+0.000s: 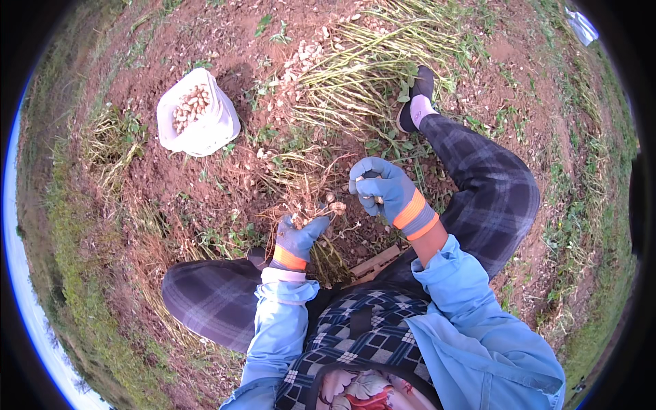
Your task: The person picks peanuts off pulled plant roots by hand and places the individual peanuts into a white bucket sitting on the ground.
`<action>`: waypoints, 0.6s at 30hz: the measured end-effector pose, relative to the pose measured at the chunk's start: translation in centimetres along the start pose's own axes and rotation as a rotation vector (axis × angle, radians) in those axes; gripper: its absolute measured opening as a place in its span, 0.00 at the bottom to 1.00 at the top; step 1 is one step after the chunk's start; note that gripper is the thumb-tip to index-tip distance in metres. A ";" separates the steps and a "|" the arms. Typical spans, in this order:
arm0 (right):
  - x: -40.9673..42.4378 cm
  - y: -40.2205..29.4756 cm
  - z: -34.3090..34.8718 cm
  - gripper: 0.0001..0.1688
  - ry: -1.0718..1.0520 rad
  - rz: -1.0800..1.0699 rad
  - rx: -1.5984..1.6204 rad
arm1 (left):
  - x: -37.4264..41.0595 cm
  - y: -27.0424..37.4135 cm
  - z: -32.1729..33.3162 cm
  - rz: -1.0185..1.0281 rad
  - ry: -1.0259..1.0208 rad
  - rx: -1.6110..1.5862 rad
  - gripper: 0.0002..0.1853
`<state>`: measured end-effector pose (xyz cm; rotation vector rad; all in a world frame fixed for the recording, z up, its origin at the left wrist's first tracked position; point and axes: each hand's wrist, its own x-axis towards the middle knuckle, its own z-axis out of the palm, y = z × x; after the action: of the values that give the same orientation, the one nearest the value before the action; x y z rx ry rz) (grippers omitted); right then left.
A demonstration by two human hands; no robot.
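Observation:
My left hand, in a grey-blue work glove with an orange cuff, grips a peanut plant by the base of its roots. Several peanut pods still hang from those roots, on the side toward my other hand. The plant's stems run down below the glove toward my lap. My right hand, gloved alike, is curled around a few picked peanuts, partly hidden by the fingers. It is held apart from the plant, just right of the roots.
A white plastic bucket with peanuts inside stands at the upper left. Pulled peanut stems lie heaped ahead, beside loose pods on the soil. A low wooden seat shows between my bent legs. My right foot touches the heap.

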<state>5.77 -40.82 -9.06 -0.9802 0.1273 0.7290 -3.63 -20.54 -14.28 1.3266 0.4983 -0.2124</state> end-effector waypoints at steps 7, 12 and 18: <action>-0.3 0.8 1.0 0.13 -0.066 0.099 -0.354 | -0.6 2.1 0.9 -0.015 -0.010 -0.108 0.15; 0.5 2.9 1.5 0.11 -0.128 -0.108 -0.483 | -0.7 0.5 0.5 0.250 -0.098 0.044 0.15; -0.2 2.1 1.9 0.10 -0.068 0.135 -0.160 | -1.0 1.9 0.5 0.072 -0.124 -0.078 0.12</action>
<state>3.89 -38.70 -9.38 -1.1058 0.0771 0.9063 -3.65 -20.67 -12.10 1.2444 0.3500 -0.2120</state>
